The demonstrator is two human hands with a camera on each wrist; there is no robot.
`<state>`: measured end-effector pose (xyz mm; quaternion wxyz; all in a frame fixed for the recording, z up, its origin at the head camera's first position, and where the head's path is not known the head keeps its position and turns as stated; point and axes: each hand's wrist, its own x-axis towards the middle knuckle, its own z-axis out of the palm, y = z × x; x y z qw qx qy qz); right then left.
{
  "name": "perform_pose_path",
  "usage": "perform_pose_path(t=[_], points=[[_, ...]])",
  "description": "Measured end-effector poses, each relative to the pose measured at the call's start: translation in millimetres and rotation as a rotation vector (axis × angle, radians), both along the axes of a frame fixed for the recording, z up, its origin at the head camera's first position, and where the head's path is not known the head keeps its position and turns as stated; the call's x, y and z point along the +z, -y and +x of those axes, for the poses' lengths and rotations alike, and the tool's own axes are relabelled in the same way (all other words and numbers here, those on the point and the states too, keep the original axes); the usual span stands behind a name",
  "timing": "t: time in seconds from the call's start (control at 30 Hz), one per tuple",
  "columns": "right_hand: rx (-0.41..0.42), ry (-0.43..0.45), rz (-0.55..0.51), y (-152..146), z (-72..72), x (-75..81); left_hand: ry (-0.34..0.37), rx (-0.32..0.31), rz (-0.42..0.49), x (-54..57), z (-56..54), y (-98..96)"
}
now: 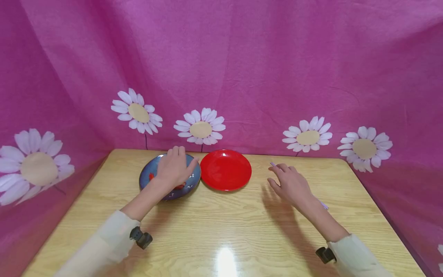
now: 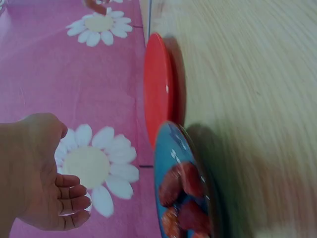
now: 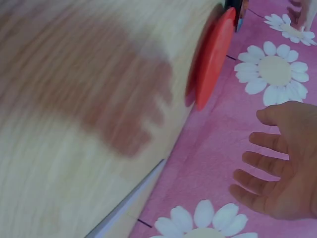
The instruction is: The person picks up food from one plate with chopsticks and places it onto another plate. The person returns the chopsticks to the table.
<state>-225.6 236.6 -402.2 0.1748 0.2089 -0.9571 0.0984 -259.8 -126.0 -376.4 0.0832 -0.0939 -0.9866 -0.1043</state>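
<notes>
My left hand (image 1: 174,168) hovers over a blue plate (image 1: 147,170) and hides part of it. Several glossy red pieces (image 2: 192,214), perhaps fruit, lie on that plate; their exact kind is unclear. In the left wrist view the fingers bend loosely and nothing is in them. On the right, my other hand (image 1: 293,185) is raised above the table, its fingers spread and holding nothing. Beneath it lies a long, thin, light purple utensil (image 3: 128,200), mostly covered by the hand in the head view. Between the hands sits a round red plate (image 1: 226,170), with nothing on it.
The wooden table (image 1: 194,234) ends at the back against a pink cloth (image 1: 256,77) printed with white daisies. This cloth also hangs along the left and right sides. The red plate's left edge lies close beside the blue plate.
</notes>
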Motion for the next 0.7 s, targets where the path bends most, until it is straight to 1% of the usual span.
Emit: perform_pose_path(t=[0.13, 0.27, 0.47, 0.6, 0.7], points=[[-0.001, 0.006, -0.013, -8.4, 2.9, -5.4, 0.004, 0.011, 0.01, -5.2, 1.2, 14.5], [0.004, 0.019, -0.008, -15.9, 3.9, -10.5, 0.002, 0.037, 0.013, -11.6, 3.1, 27.1], [0.002, 0.044, -0.004, -28.0, 4.0, -19.9, 0.025, 0.059, 0.0, -22.2, 6.7, 43.0], [-0.013, 0.072, -0.009, -36.7, 2.6, -27.4, 0.048, 0.067, 0.022, -28.1, 9.1, 53.8], [-0.033, 0.094, -0.012, -44.3, 0.5, -34.7, 0.087, 0.072, 0.032, -31.2, 10.9, 61.0]])
